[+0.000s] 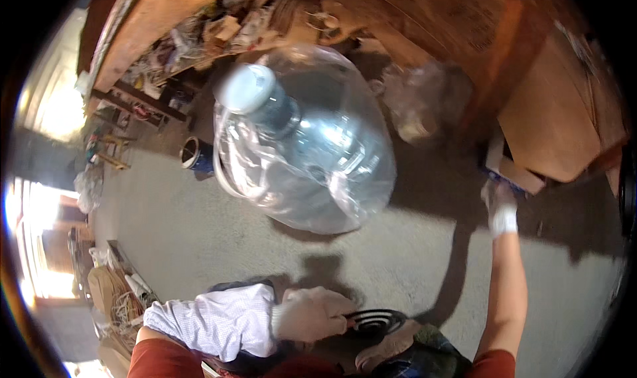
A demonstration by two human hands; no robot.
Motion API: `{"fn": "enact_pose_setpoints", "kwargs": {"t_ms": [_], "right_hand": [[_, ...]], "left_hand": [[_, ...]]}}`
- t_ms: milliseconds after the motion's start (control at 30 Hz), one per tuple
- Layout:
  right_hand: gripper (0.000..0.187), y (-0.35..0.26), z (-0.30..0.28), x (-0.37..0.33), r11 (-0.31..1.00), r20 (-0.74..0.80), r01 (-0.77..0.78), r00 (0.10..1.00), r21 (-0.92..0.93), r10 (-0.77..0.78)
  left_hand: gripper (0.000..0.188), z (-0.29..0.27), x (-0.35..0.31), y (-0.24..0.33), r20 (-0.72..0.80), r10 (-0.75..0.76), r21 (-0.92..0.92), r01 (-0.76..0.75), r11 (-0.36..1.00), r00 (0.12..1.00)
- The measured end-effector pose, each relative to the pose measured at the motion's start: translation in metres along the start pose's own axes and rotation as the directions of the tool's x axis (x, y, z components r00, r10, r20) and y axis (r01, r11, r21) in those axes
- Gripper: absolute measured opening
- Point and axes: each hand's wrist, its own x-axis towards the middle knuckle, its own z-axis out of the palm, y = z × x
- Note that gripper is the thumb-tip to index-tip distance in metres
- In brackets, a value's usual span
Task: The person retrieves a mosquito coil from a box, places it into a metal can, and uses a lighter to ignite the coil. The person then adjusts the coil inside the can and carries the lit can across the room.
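My left hand [315, 317], in a pale glove with a white sleeve cover, is low at the middle, its fingers curled together. A small reddish tip shows at the fingers, beside a black spiral coil [377, 323]; what the hand holds is hidden. My right arm stretches far to the right. There my gloved right hand [499, 202] touches or nearly touches a blue-and-white box [521, 177] on the floor under a wooden table; its fingertips are blurred and partly hidden. Ahead stands a large clear water jug [332, 142] with a white cap, wrapped in a clear plastic bag.
A blue bucket [194, 155] stands left of the jug. Brown boards [547, 112] lean beside the table leg [504, 66] at right. Another clear bag [424, 102] lies behind the jug. Cardboard and scraps [116, 298] pile up at left. Clutter fills the space under the bench.
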Motion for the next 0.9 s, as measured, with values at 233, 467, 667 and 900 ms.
{"fn": "enact_pose_setpoints", "kwargs": {"t_ms": [233, 467, 667, 900], "right_hand": [[0.01, 0.053, -0.01, -0.16, 0.619, 0.585, 0.072, 0.428, -0.782, 0.689], [0.083, -0.034, 0.049, -0.253, 0.793, 0.752, -0.124, 0.261, -0.596, 0.606], [0.02, -0.079, 0.048, -0.314, 0.516, 0.425, -0.067, 0.483, -0.854, 0.766], [0.006, -0.137, 0.07, -0.403, 0.307, 0.267, 0.024, 0.564, -0.951, 0.782]], "left_hand": [[0.022, 0.004, -0.016, -0.001, -0.313, 0.34, 0.124, -0.317, 0.94, 0.887], [0.021, 0.017, -0.015, 0.018, -0.435, 0.15, 0.186, -0.075, 0.98, 0.888], [0.016, 0.055, -0.003, 0.01, -0.37, 0.017, -0.805, -0.33, 0.493, 0.929], [0.024, 0.074, -0.087, 0.04, -0.09, -0.204, -0.813, 0.046, 0.581, 0.975]]}}
